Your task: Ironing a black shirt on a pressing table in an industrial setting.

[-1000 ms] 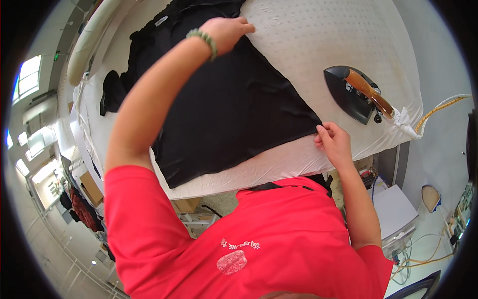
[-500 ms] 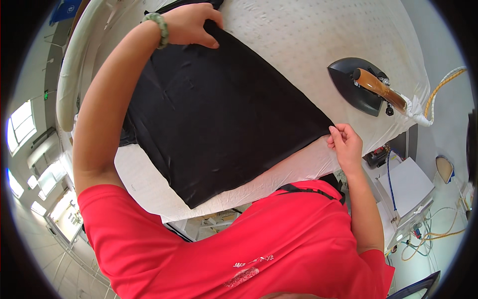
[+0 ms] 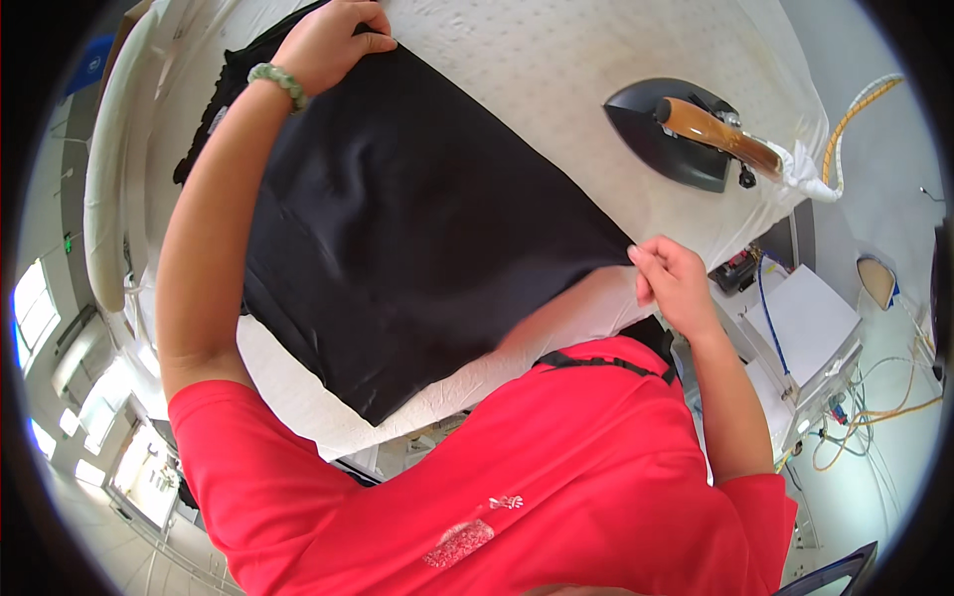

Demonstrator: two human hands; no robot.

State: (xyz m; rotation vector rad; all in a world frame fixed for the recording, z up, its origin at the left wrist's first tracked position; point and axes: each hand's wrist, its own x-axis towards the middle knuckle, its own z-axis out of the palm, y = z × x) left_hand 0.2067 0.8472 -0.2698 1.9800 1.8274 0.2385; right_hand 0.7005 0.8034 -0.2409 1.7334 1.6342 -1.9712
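Observation:
A black piece of cloth, seemingly a garment (image 3: 427,219), lies spread over a pale padded ironing table (image 3: 517,60). At its far edge my left hand (image 3: 333,45), with a green bead bracelet at the wrist, pinches the fabric between thumb and fingers. My right hand (image 3: 671,278) grips the near right corner, the edge drawn taut between both hands. That corner is lifted a little off the table, and the near edge bows up beside it. Ruffled black fabric shows at the far left, partly behind my left arm.
An iron with a wooden handle (image 3: 696,134) rests on the table to the right of the cloth, its cord (image 3: 845,129) running off right. A padded pale arm (image 3: 104,199) stands at the left. White equipment with cables (image 3: 805,328) is beyond the right edge.
My left hand has closed on the far edge and moved left and away. My right hand has raised its corner slightly, and ripples now run through the cloth. The whole view has shifted somewhat.

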